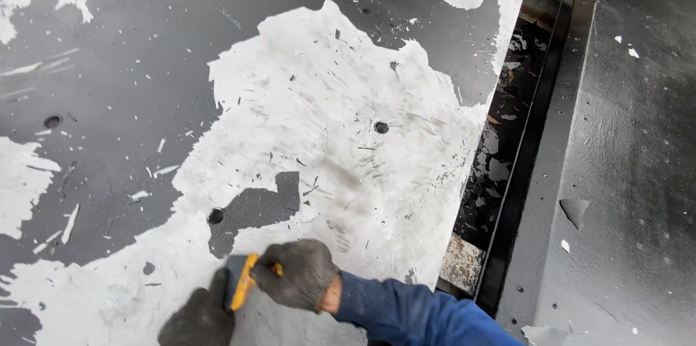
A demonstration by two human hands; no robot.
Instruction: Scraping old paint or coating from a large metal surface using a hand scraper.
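Note:
A scraper point(242, 281) with a yellow handle and a dark blade rests flat against a dark metal panel point(167, 71) covered in patches of white coating point(326, 136). My right hand point(299, 273), in a dark knit glove with a blue sleeve behind it, grips the yellow handle. My left hand point(199, 317), also in a dark glove, presses on the scraper's blade end at the bottom of the view. A bare dark patch point(257, 208) lies just above the blade.
Round holes point(381, 127) dot the panel. A deep gap point(500, 143) with flaked debris runs along the panel's right edge, bordered by a black rail. A second dark panel point(638, 172) with small white flecks lies to the right.

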